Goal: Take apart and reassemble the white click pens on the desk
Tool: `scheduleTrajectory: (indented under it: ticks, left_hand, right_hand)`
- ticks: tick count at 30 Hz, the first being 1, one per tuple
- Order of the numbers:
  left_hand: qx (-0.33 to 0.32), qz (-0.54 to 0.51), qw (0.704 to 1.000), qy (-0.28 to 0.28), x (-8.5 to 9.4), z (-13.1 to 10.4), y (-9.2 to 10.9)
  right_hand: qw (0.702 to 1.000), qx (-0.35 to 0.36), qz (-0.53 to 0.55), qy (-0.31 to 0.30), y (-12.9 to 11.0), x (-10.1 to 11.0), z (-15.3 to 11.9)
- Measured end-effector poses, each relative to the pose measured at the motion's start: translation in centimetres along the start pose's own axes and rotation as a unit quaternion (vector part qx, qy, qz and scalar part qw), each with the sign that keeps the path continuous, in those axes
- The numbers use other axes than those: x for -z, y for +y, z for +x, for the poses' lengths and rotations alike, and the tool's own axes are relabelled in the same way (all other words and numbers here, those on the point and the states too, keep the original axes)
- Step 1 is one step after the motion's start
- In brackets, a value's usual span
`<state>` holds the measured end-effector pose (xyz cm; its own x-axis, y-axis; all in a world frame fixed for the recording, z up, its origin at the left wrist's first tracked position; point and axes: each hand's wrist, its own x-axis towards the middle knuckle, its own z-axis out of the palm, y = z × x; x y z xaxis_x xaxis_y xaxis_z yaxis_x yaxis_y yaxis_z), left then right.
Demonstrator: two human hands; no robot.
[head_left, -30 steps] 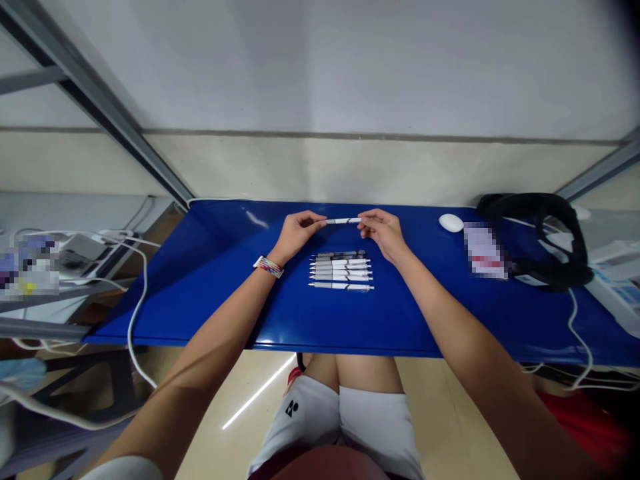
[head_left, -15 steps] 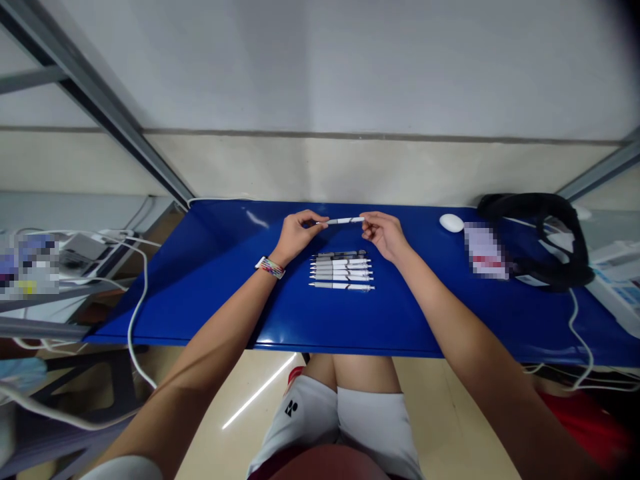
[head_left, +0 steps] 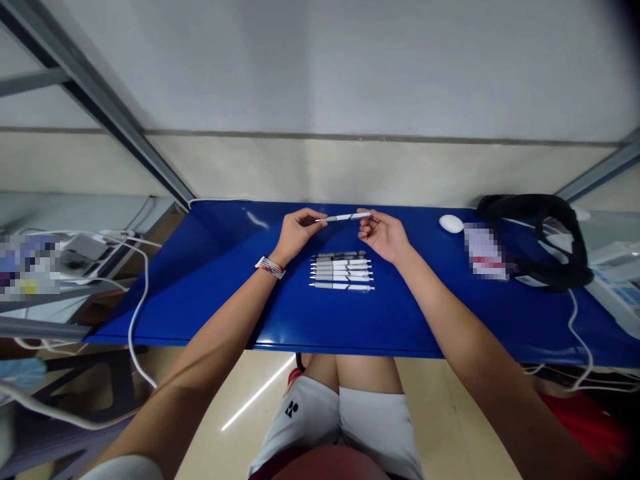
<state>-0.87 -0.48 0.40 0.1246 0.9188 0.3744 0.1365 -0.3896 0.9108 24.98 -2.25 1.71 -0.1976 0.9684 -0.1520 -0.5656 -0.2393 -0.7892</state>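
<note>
A white and grey pen (head_left: pixel 345 217) is held level above the far part of the blue table (head_left: pixel 225 280). My left hand (head_left: pixel 299 233) pinches its grey tip end between thumb and fingers. At the other end, my right hand (head_left: pixel 384 235) has its fingertips closed around the white barrel near the button, the remaining fingers curled. Below, between my forearms, several similar pens (head_left: pixel 343 270) lie side by side with their tips to the left. The farthest of that row is a darker pen (head_left: pixel 340 255); the nearest pen (head_left: pixel 342 287) lies slightly apart from the others.
To the right are a white computer mouse (head_left: pixel 451 223), a pixelated item (head_left: pixel 486 251) and a black strap-like headset (head_left: pixel 560 227). White cables (head_left: pixel 140 300) hang over both sides. Behind the table stands a wall (head_left: pixel 320 167), and a grey metal frame (head_left: pixel 115 113) rises at left.
The right-hand end of the pen has risen slightly, so the pen now tilts a little. My right hand has shifted its fingertips on that end; my left hand stays almost in place.
</note>
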Motion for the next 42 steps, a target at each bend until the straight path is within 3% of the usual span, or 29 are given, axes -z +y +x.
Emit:
scheduleTrajectory:
  ticks: [9, 16, 42]
  left_hand:
    - [0.015, -0.074, 0.997, 0.035, -0.36, 0.46, -0.42]
    - [0.016, -0.075, 0.997, 0.02, -0.37, 0.45, -0.48]
    - [0.043, -0.109, 0.993, 0.011, -0.56, 0.35, -0.19]
  right_hand:
    - [0.998, -0.003, 0.028, -0.056, -0.04, -0.21, -0.52]
    - [0.998, 0.039, -0.02, -0.035, 0.13, -0.01, -0.11]
    - [0.997, 0.072, -0.02, -0.013, 0.67, -0.1, -0.07]
